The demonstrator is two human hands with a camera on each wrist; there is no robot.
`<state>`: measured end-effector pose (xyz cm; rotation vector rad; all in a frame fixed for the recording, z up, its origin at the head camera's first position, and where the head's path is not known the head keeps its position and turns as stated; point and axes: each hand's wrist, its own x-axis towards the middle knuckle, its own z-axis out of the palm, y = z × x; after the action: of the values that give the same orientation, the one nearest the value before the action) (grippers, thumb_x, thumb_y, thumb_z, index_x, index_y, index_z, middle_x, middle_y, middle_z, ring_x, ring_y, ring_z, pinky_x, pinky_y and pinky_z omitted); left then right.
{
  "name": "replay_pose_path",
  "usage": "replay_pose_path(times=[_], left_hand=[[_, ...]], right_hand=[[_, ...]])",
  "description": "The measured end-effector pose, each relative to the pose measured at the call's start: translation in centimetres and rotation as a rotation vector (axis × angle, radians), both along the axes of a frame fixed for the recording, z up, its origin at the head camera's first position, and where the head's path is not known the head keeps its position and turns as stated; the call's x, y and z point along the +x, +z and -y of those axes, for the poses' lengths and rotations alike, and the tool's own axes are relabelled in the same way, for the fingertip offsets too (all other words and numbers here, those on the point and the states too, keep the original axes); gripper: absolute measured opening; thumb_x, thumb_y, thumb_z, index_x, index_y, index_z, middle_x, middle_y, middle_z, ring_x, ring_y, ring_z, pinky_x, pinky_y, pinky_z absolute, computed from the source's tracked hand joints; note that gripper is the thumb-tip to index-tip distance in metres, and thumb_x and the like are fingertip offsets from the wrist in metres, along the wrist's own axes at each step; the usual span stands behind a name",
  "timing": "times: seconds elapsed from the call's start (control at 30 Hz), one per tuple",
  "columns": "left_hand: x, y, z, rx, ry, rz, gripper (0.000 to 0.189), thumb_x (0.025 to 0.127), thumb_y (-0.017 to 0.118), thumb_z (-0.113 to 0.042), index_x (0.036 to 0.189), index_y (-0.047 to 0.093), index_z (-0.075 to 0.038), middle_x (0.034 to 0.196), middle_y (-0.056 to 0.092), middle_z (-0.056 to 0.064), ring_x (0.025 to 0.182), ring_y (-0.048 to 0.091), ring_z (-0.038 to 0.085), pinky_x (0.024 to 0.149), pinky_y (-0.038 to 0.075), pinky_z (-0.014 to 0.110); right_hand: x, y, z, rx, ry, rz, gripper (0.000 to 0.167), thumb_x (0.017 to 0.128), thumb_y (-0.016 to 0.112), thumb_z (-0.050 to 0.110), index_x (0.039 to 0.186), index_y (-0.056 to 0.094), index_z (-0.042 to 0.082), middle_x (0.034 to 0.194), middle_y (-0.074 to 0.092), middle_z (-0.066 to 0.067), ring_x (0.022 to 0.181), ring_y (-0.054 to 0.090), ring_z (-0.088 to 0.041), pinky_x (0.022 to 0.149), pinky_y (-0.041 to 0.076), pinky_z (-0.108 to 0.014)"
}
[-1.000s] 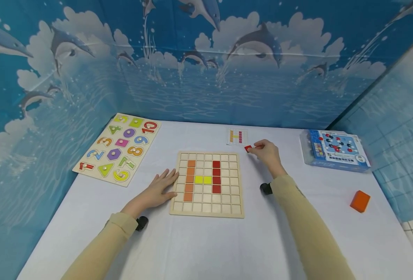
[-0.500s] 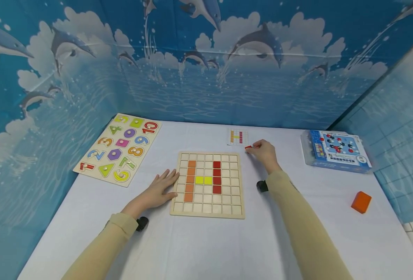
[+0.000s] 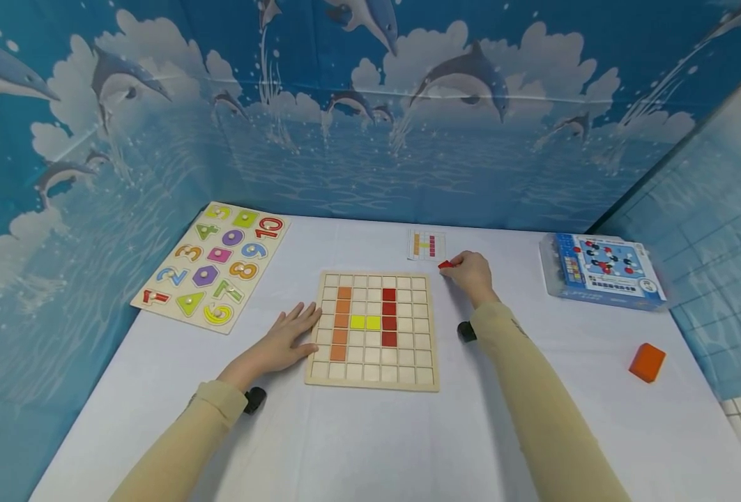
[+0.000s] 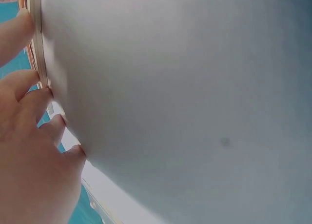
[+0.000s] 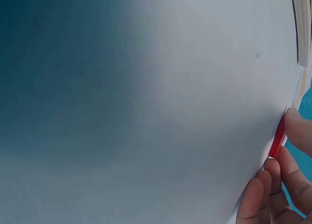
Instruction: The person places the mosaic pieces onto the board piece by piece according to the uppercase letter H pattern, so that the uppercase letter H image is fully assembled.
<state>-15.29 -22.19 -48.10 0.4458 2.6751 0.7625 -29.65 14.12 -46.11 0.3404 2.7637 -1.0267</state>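
A square wooden grid board lies in the middle of the white table. Its squares hold a column of orange tiles, two yellow tiles and a column of red tiles. My left hand is spread out, fingertips at the board's left edge; the left wrist view shows them along the wooden side. Beyond the board's upper right corner, my right hand pinches a single red tile between thumb and fingers, low over the tablecloth. A small printed card with a similar coloured pattern lies just behind that tile.
At the left back lies a number-and-shape puzzle board. A blue-labelled clear box stands at the right back, with an orange block nearer the right table edge. A dolphin-printed curtain closes off the back and sides.
My right wrist and forearm have shifted slightly left, and the red tile has turned a little between the fingers. The left hand and the board have stayed put.
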Motion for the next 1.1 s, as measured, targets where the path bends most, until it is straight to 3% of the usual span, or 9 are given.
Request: replay_pose_path(times=[0.33, 0.63, 0.83, 1.1], left_hand=[[0.0, 0.4, -0.1, -0.002, -0.004, 0.004, 0.073, 0.097, 0.063, -0.026, 0.156, 0.024, -0.008, 0.165, 0.016, 0.012, 0.154, 0.004, 0.035, 0.124, 0.002, 0.058], [0.0, 0.5, -0.2, 0.002, -0.008, 0.001, 0.073, 0.097, 0.063, -0.026, 0.156, 0.024, -0.008, 0.165, 0.016, 0.012, 0.154, 0.004, 0.035, 0.123, 0.002, 0.058], [0.0, 0.3, -0.2, 0.003, 0.0, 0.006, 0.073, 0.097, 0.063, -0.026, 0.157, 0.024, -0.009, 0.165, 0.016, 0.011, 0.154, 0.004, 0.034, 0.124, 0.001, 0.058], [0.1, 0.3, -0.1, 0.004, 0.006, 0.003, 0.073, 0.096, 0.063, -0.026, 0.156, 0.025, -0.009, 0.165, 0.016, 0.011, 0.154, 0.004, 0.034, 0.124, 0.001, 0.057]], right_hand=[[0.2, 0.1, -0.2, -0.013, -0.03, 0.018, 0.031, 0.089, 0.072, 0.015, 0.111, 0.059, -0.002, 0.117, 0.06, -0.021, 0.099, 0.051, -0.028, 0.086, 0.051, -0.037], [1.2, 0.0, -1.5, -0.146, -0.023, 0.003, 0.025, 0.093, 0.067, 0.018, 0.109, 0.059, 0.0, 0.11, 0.06, -0.017, 0.087, 0.056, -0.022, 0.073, 0.049, -0.026], [3.2, 0.7, -1.9, -0.224, 0.056, 0.011, 0.031, 0.091, 0.069, 0.022, 0.111, 0.058, 0.001, 0.093, 0.061, -0.009, 0.08, 0.055, -0.018, 0.072, 0.048, -0.024], [7.5, 1.1, -0.4, -0.318, 0.221, 0.049, 0.031, 0.088, 0.073, 0.021, 0.112, 0.063, 0.003, 0.089, 0.064, -0.001, 0.078, 0.057, -0.013, 0.072, 0.051, -0.025]])
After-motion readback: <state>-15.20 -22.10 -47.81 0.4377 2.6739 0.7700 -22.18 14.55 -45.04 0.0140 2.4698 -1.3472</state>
